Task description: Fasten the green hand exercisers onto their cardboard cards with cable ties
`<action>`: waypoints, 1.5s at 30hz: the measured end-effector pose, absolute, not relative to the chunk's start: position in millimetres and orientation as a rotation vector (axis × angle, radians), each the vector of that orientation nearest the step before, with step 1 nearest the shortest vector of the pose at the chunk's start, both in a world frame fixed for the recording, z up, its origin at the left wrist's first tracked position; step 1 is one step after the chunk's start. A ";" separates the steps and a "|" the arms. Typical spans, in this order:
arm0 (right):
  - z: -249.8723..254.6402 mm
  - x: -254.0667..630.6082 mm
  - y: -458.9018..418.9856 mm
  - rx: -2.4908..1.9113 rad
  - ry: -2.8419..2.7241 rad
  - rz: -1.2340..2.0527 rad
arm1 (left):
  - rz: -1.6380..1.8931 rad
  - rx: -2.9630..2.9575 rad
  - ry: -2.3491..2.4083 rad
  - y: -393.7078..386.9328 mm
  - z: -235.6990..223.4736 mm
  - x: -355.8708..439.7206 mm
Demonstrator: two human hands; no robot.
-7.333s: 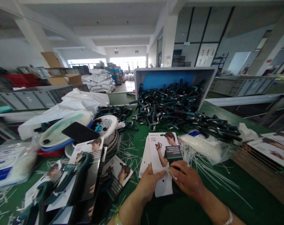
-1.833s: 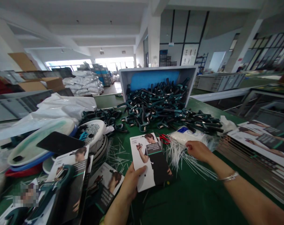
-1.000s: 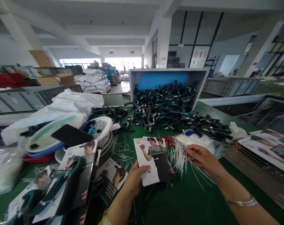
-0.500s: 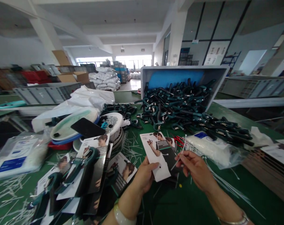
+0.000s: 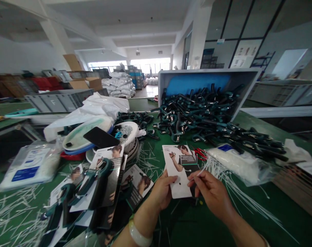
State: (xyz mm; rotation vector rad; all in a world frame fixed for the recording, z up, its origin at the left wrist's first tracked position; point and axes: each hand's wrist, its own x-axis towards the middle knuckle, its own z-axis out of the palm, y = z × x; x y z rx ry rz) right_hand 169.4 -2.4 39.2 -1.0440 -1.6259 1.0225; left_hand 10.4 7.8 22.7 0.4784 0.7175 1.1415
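My left hand grips a printed backing card by its lower left side, thumb across the front. A short white tie end pokes out of a hole in the card's face. My right hand is at the card's right edge, pinching a thin white cable tie between thumb and fingers. To the left lie several cards with dark green hand grip strengtheners on them. Loose white cable ties fan out behind my right hand, beside red-handled cutters.
A tipped grey crate spills many hand grips over the green table. At left stand a bowl of small metal parts, a black phone and a bag of ties. Another plastic bag lies right.
My right hand has picked a cable tie from the pile and brought it left to the card. My left hand has kept hold of the card. The view has turned left.
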 end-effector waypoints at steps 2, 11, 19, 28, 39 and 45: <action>43.2 169.7 -2.2 -1.039 -1.745 1.002 | 1.139 0.472 0.722 6.7 24.7 10.3; 50.7 179.5 11.7 -0.832 -2.260 0.770 | 1.042 0.461 0.720 4.3 25.2 10.0; 43.8 198.9 17.5 -0.713 -2.466 0.330 | 0.927 0.494 0.776 5.7 18.7 10.5; 37.3 217.8 -6.4 -0.975 -2.505 0.289 | 1.030 0.564 0.991 12.9 5.3 10.3; -3.2 186.9 -30.1 -1.261 -2.374 -0.390 | 1.125 0.610 1.016 4.4 5.9 18.4; -17.5 180.4 -17.7 -1.339 -2.226 -0.392 | 1.111 0.609 0.746 -12.1 23.8 24.8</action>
